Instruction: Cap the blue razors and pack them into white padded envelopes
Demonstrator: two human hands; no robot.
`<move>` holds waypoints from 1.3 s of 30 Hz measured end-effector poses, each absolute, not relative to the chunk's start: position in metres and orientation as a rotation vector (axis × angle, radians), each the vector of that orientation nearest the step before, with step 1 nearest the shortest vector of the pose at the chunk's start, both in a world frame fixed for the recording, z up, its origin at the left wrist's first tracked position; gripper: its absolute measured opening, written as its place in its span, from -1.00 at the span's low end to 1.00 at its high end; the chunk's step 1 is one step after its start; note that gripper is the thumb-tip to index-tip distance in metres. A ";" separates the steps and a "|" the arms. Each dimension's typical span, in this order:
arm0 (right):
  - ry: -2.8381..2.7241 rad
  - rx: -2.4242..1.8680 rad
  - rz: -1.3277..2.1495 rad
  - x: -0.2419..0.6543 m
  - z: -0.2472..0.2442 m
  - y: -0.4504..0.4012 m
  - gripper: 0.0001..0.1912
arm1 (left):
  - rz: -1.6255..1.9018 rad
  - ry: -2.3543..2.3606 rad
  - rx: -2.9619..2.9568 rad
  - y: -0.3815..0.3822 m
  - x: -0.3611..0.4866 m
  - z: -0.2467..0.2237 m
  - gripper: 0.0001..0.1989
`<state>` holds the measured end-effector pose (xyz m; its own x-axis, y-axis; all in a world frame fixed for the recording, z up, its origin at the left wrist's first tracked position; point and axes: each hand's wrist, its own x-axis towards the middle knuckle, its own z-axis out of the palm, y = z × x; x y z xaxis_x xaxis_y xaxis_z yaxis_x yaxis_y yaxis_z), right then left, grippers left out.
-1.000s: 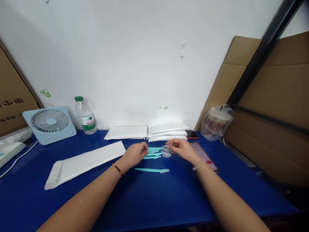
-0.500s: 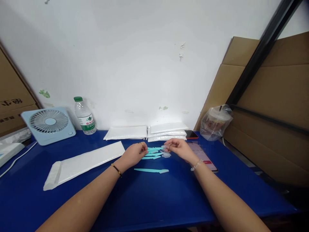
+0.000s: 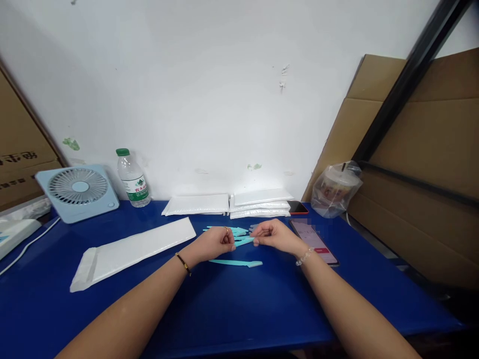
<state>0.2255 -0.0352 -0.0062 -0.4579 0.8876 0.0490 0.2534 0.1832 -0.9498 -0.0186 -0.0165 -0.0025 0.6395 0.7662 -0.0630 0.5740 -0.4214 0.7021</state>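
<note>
A turquoise eyebrow razor [image 3: 244,240] spans the gap between my two hands. My left hand [image 3: 215,243] is closed, pinching its handle end. The thumb and fingers of my right hand [image 3: 276,236] pinch the other, blade end; whether a cap is there is too small to tell. Just behind, several more turquoise razors [image 3: 239,231] lie in a loose pile, partly covered by my hands. Clear plastic caps [image 3: 253,227] show beside my right fingertips. Closer to me, a single razor [image 3: 239,263] lies apart on the blue table [image 3: 239,309].
White padded mailers [image 3: 198,204] are stacked along the wall, and one long mailer [image 3: 138,254] lies at left. A fan [image 3: 80,192] and a water bottle [image 3: 134,182] stand back left. A phone [image 3: 318,244] and a bagged drink cup [image 3: 337,189] are at right.
Both hands have come slightly nearer to me, off the pile, and my left hand has shifted right. A razor is now stretched between them. The single razor in front stays put.
</note>
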 end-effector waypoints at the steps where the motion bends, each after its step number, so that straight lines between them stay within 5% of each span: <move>1: -1.920 -1.069 1.298 0.227 -0.004 -0.037 -0.70 | 0.297 1.024 2.156 -0.018 -0.018 -0.002 -0.77; 14: -2.261 -1.382 0.414 0.238 -0.018 -0.026 -0.93 | 0.246 1.267 2.723 -0.016 -0.016 -0.002 -0.87; 39: -2.013 -1.212 0.934 0.222 -0.006 -0.036 -0.77 | 0.382 1.209 2.425 -0.017 -0.018 0.006 -0.83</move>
<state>0.2222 -0.0364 -0.0055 -0.4001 0.9064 0.1359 0.4811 0.3339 -0.8106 -0.0175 -0.0172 0.0057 0.5884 0.8061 0.0632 0.6962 -0.5448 0.4674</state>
